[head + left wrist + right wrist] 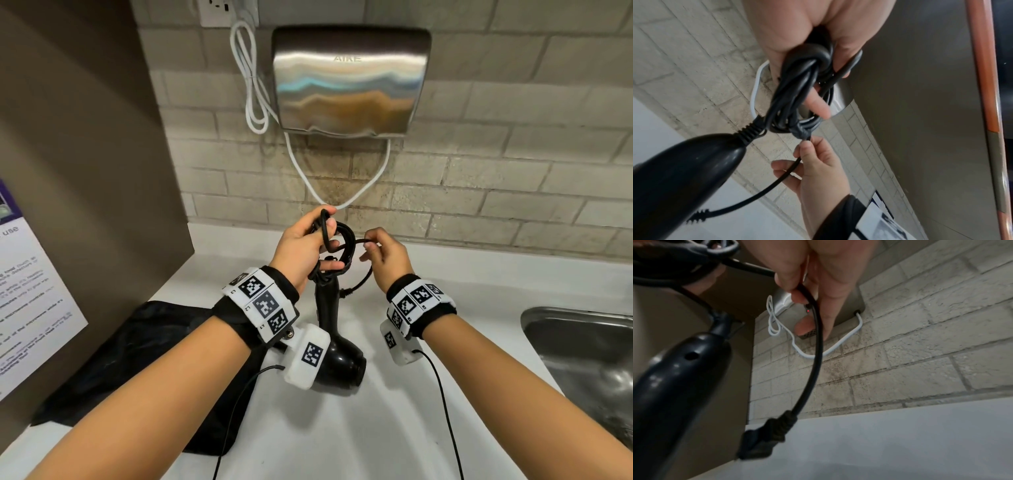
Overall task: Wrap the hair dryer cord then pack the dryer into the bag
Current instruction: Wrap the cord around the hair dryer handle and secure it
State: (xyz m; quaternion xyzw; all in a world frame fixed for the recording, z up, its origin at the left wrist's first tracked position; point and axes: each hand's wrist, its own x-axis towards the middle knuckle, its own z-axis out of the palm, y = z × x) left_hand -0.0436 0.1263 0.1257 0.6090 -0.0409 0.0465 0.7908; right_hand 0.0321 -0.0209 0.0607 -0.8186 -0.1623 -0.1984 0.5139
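Nearest, flat on the white counter (359, 428): a black bag (137, 349) at the left, partly under the left forearm. Just beyond, a black hair dryer (337, 359), hanging barrel-down over the counter from its cord (344, 240), handle pointing up toward the hands. Above the handle, left hand (301, 245) clamped round a bundle of coiled cord loops, thumb pressing the top of the coil. Close beside it, right hand (387, 253) pinching the loose tail of the cord between thumb and fingertips; plug (758, 444) dangling below, just off the counter. At the right edge, a steel sink (589, 359). Farthest, on the brick wall: a metal hand dryer (349, 82) with a white cable (253, 89) looped beside and beneath it.
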